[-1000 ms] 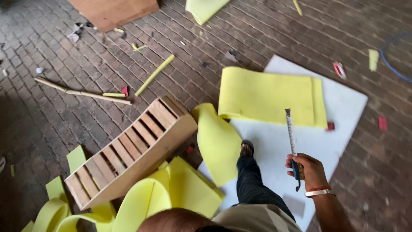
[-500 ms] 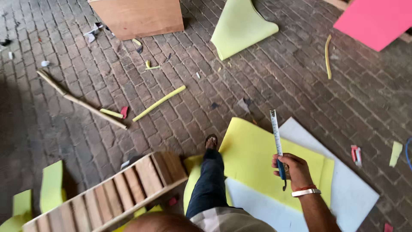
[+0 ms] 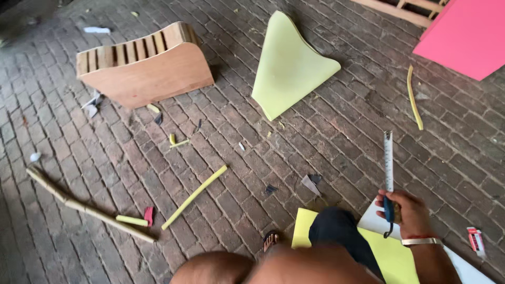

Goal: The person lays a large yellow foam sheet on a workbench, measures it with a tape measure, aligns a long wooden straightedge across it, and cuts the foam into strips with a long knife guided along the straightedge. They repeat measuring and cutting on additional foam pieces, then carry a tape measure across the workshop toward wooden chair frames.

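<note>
Head view shows the right hand (image 3: 407, 210) closed around a blue-handled saw blade (image 3: 388, 163), pointing far. Near it lies yellow foam (image 3: 386, 252) on a white sheet (image 3: 376, 221). No left hand is visible

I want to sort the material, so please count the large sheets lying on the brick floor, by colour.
Yellow: 2, the triangular sheet and the sheet under the leg
Pink: 1, the pink sheet
White: 1, the white sheet
Total: 4
</note>
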